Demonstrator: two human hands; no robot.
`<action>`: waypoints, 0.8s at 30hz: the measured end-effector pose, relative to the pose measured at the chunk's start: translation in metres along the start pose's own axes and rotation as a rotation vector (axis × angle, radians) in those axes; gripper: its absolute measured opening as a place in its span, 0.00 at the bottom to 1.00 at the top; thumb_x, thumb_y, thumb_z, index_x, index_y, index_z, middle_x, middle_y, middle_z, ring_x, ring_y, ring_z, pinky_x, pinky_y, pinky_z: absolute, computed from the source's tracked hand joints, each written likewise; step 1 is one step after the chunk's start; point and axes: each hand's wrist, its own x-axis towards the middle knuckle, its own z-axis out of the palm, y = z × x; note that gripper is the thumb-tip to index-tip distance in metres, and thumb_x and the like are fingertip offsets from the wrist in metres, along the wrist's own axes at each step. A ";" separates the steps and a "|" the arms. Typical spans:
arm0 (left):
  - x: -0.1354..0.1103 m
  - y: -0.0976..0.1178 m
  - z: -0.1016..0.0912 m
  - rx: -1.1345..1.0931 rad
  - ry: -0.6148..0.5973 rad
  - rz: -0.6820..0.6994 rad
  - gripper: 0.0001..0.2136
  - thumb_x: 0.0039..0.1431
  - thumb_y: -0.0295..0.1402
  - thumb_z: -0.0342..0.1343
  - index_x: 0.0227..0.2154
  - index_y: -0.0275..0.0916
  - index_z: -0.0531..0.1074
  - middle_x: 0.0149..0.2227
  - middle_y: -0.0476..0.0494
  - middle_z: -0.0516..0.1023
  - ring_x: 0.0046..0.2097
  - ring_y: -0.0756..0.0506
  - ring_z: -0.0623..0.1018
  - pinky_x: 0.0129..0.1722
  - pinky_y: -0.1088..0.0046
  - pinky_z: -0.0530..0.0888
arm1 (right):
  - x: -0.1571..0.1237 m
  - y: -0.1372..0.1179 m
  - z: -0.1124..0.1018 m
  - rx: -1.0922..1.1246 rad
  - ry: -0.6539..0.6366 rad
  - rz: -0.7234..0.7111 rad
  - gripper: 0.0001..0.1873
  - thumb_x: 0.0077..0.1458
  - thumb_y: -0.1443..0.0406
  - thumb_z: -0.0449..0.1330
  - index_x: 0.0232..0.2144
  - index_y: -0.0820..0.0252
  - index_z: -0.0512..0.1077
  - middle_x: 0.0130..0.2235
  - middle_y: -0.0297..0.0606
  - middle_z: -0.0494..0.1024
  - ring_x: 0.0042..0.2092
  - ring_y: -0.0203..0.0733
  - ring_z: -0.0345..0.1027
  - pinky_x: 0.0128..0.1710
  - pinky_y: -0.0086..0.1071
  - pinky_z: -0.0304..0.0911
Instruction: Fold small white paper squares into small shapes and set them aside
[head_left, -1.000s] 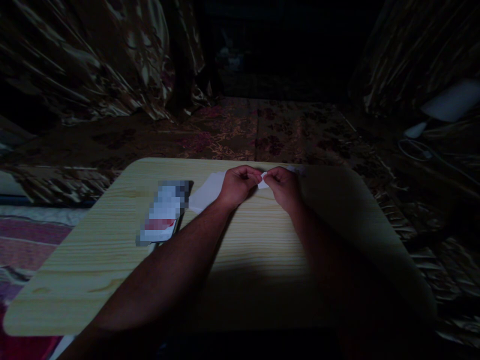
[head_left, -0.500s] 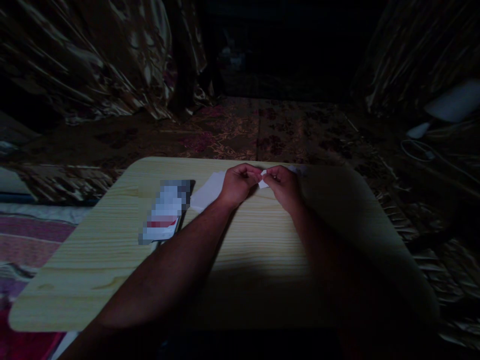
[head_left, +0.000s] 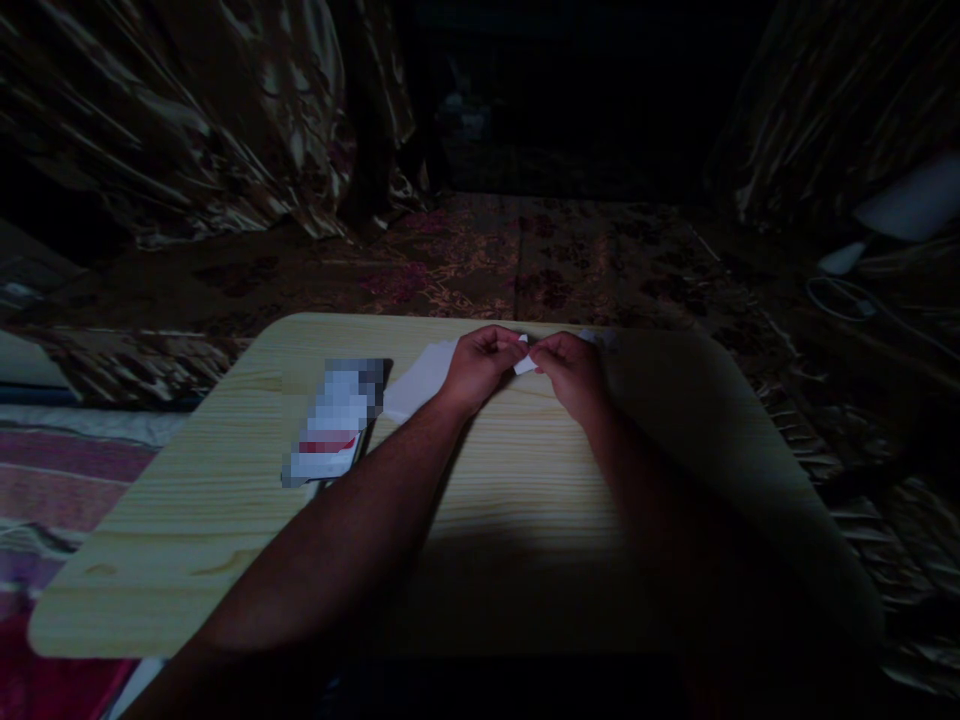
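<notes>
A small piece of white paper [head_left: 526, 366] is pinched between my two hands, above the far part of the wooden table [head_left: 525, 480]. My left hand [head_left: 481, 368] closes thumb and fingers on its left side. From the right, my right hand [head_left: 571, 368] grips it with thumb and forefinger, the fingertips nearly touching those of the left. White sheets of paper [head_left: 420, 382] lie on the table just left of my left hand, partly covered by it. Small pale scraps [head_left: 600, 340], too dim to make out well, lie behind my right hand.
A blurred-out phone-like device [head_left: 330, 420] lies on the table, left of my left forearm. Beyond the table stretches a dark floral cloth [head_left: 465, 260]. A white lamp [head_left: 911, 205] and a cable [head_left: 840, 298] are at the right. Curtains [head_left: 285, 110] hang at the back.
Both hands stay in nearly the same place. The paper between the fingertips has turned slightly, and the right fingers have shifted a little on it. The view has moved slightly.
</notes>
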 end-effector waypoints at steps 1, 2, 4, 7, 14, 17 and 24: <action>0.000 0.000 0.000 0.022 -0.007 0.003 0.13 0.41 0.35 0.71 0.29 0.36 0.77 0.26 0.48 0.78 0.26 0.51 0.73 0.29 0.74 0.69 | 0.000 0.000 0.000 -0.001 -0.008 -0.008 0.09 0.50 0.59 0.63 0.26 0.59 0.73 0.24 0.32 0.75 0.27 0.36 0.66 0.29 0.31 0.60; 0.000 0.000 -0.001 0.042 -0.011 0.009 0.12 0.41 0.35 0.70 0.28 0.36 0.77 0.26 0.48 0.78 0.26 0.51 0.72 0.29 0.74 0.69 | 0.000 0.001 0.000 -0.001 -0.015 -0.013 0.09 0.50 0.59 0.63 0.26 0.59 0.73 0.25 0.32 0.76 0.28 0.36 0.66 0.29 0.31 0.60; 0.001 -0.001 -0.001 0.059 -0.016 0.024 0.11 0.42 0.35 0.70 0.26 0.36 0.76 0.26 0.48 0.78 0.26 0.51 0.72 0.29 0.74 0.68 | 0.001 0.001 0.000 -0.005 -0.021 -0.013 0.10 0.49 0.58 0.64 0.27 0.59 0.73 0.25 0.33 0.76 0.28 0.36 0.66 0.29 0.31 0.60; 0.001 -0.001 -0.002 0.040 -0.007 0.039 0.11 0.42 0.35 0.69 0.26 0.36 0.75 0.26 0.49 0.77 0.27 0.52 0.72 0.30 0.74 0.68 | 0.001 0.003 0.000 -0.003 -0.032 0.003 0.09 0.48 0.59 0.64 0.27 0.59 0.72 0.24 0.32 0.75 0.27 0.36 0.65 0.28 0.30 0.58; 0.000 -0.002 -0.001 0.018 -0.007 0.055 0.09 0.41 0.32 0.69 0.24 0.36 0.75 0.24 0.50 0.76 0.26 0.52 0.71 0.30 0.74 0.68 | -0.001 0.003 0.000 0.030 -0.043 -0.022 0.06 0.48 0.62 0.62 0.25 0.58 0.71 0.22 0.29 0.71 0.25 0.34 0.61 0.26 0.30 0.54; 0.000 0.000 -0.001 0.027 0.002 0.053 0.09 0.41 0.32 0.69 0.23 0.36 0.74 0.24 0.50 0.76 0.26 0.52 0.71 0.30 0.73 0.68 | -0.001 0.002 0.001 0.043 -0.061 -0.023 0.05 0.48 0.62 0.62 0.24 0.58 0.71 0.23 0.29 0.71 0.26 0.34 0.61 0.27 0.30 0.54; 0.000 0.000 -0.001 0.012 0.015 0.047 0.09 0.40 0.32 0.69 0.22 0.36 0.75 0.24 0.49 0.77 0.26 0.51 0.72 0.31 0.72 0.69 | -0.002 -0.002 0.000 0.060 -0.059 -0.015 0.05 0.47 0.63 0.62 0.23 0.57 0.71 0.22 0.29 0.71 0.26 0.35 0.61 0.28 0.31 0.55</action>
